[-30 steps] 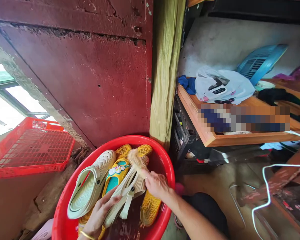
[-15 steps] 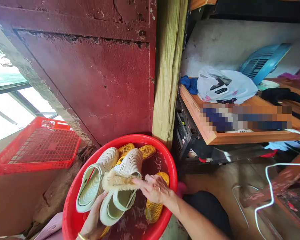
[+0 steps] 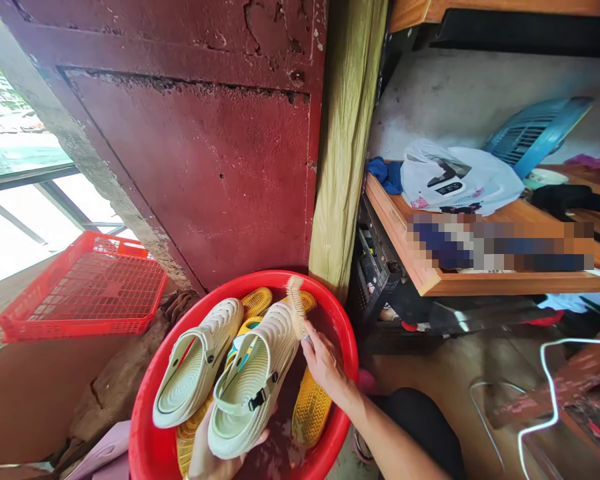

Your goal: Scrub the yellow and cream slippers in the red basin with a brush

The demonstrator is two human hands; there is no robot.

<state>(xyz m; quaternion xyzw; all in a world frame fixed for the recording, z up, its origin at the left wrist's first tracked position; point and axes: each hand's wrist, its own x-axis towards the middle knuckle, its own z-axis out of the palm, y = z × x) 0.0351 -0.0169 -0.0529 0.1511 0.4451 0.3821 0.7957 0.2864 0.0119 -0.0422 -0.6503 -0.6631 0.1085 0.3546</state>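
Observation:
My left hand (image 3: 211,445) is closed round the heel of a pale green clog (image 3: 250,373), tilted over a red basin (image 3: 347,327) of dark water. A scrubbing brush (image 3: 297,308) is gripped in my right hand (image 3: 325,363), its bristles by the right side of that clog's toe. A second pale clog (image 3: 190,373) lies to the left, leaning on the basin's edge. Yellow slippers are in the basin, one of them (image 3: 311,410) below my right hand, others partly hidden behind and under the clogs.
A red plastic crate (image 3: 95,287) is at the left by the window. Behind the basin is a dark red door (image 3: 205,173). A wooden shelf (image 3: 480,283) on the right holds a white bag (image 3: 460,177) and a blue fan (image 3: 535,133). A white cable (image 3: 550,387) hangs at the lower right.
The brush has moved from across the clog's strap to up beside its toe, now upright. The held clog has turned, showing its side strap and buckle. The view has shifted slightly.

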